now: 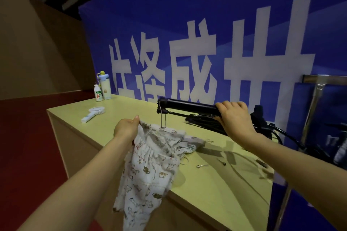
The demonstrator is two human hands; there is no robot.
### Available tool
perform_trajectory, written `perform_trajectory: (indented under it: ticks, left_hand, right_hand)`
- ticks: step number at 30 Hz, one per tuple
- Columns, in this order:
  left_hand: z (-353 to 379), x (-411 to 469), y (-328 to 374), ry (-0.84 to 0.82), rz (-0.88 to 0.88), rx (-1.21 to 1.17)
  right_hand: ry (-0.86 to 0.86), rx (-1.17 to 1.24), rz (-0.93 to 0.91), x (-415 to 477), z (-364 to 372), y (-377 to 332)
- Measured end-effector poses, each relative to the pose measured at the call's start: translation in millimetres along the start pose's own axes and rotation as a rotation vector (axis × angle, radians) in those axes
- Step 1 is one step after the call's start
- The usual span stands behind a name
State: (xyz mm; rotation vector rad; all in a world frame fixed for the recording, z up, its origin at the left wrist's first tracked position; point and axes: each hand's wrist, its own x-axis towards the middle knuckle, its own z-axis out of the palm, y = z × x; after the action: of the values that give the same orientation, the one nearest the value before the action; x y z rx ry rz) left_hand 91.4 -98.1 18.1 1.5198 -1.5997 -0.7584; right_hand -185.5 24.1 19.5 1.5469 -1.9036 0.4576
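Note:
A small white garment [150, 166] printed with little animals lies bunched on the pale yellow table [216, 183] and hangs over its front edge. My left hand [126, 128] grips the garment's gathered waistband at its left end. My right hand [234, 118] holds a black folded tripod-like stand [187, 105] that lies above the table near the back. A thin metal clip or hook [163, 119] hangs from the stand's left end down to the garment's top edge.
A white handheld fan [93, 113] lies at the table's left. A small drink bottle [98, 94] and a pale flask [105, 86] stand at the back left corner. Small metal bits [201, 166] lie to the right. A blue banner [206, 42] rises behind.

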Motion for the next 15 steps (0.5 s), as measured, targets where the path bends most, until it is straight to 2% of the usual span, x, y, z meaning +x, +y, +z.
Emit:
perform_trajectory:
  ticks: [4,8,10,12,15]
  left_hand:
    - [-36.5,-5.5,-10.3,0.103,-0.086,0.145]
    - [-66.5,-13.6,-19.9,0.188,-0.160,0.046]
    - [-78.5,-19.1,-20.4,0.178,-0.180,0.091]
    - [-85.8,-20.8,-20.5,0.164,-0.153,0.146]
    - [-89.6,-24.2,-17.6,0.134,-0.016,0.201]
  right_hand:
    - [0.134,0.063,-0.065,-7.0,-33.8,-11.7]
    - [0.225,0.056,-0.175,-12.8,-56.8,-20.6]
    - [0.244,0.041,-0.232,-15.4,-63.9,-28.2]
    - [0.245,0.023,-0.297,-17.0,-67.8,-39.2]
    - [0.269,-0.017,-0.423,-15.0,-66.8,-58.9]
